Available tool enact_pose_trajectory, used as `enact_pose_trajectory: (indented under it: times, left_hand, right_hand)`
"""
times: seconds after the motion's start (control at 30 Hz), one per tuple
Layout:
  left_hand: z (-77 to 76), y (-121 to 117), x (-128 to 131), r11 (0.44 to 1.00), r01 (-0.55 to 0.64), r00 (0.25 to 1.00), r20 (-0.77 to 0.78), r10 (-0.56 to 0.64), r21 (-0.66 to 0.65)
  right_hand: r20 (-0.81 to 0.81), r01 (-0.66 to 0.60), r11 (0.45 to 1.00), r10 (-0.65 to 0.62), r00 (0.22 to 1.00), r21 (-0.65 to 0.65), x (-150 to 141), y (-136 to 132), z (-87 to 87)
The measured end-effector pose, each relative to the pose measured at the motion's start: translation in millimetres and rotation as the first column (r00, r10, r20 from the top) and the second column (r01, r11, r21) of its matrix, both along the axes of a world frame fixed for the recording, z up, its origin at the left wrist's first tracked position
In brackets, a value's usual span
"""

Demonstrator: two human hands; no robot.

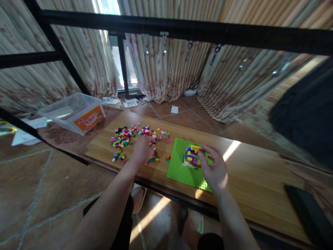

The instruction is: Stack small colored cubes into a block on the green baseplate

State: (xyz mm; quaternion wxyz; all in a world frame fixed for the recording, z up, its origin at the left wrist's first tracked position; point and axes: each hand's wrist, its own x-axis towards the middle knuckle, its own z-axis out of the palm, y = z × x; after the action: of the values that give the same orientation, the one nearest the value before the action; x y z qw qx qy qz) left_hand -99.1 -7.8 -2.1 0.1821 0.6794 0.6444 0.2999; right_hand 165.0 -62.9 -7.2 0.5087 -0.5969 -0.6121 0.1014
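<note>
My left hand (143, 151) reaches over the loose bricks with its fingers pinched. A small dark piece, apparently a toy brick (154, 143), shows at its fingertips. Loose multicoloured toy bricks (125, 135) lie spread around and beyond this hand. On a green studded baseplate (179, 166) stands a low, multicoloured brick build (191, 156) of stacked layers. My right hand (215, 171) is curled at the right side of the build, thumb and fingers closed against it. The hand hides that side of the build.
A clear plastic bin (75, 111) with an orange label stands at the table's far left. The wooden table (249, 177) carries a dark flat object (307, 211) at its right end. A black metal frame bar (182, 29) crosses above, before curtains (169, 69).
</note>
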Motion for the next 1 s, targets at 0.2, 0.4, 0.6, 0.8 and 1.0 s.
enact_pose_trajectory:
  times: [0.2, 0.4, 0.6, 0.8, 1.0]
  left_hand:
    - [14.2, -10.8, 34.2, 0.932, 0.326, 0.531, 0.846, -0.044, -0.156]
    - [22.0, -32.4, 75.3, 0.798, 0.557, 0.260, 0.961, 0.097, -0.231]
    - [21.2, -35.7, 92.6, 0.782, 0.583, 0.273, 0.960, 0.067, -0.221]
    - [20.2, -24.0, 86.7, 0.927, 0.297, 0.434, 0.897, 0.083, -0.230]
    - [15.7, -24.3, 90.6, 0.924, 0.289, 0.552, 0.832, 0.052, -0.249]
  right_hand:
    - [-0.094, -0.017, 0.988, 0.031, 0.995, 0.153, -15.7, -9.3, 15.0]
    - [0.018, -0.191, 0.978, 0.190, 0.982, 0.089, -30.9, -18.3, 21.6]
    - [0.066, -0.185, 0.979, 0.179, 0.982, 0.088, -20.5, -18.6, 25.1]
    - [0.030, -0.091, 0.994, 0.090, 0.996, 0.066, 9.5, -12.1, 19.8]
    - [0.142, -0.193, 0.980, 0.185, 0.972, 0.040, 9.2, -7.0, 3.0]
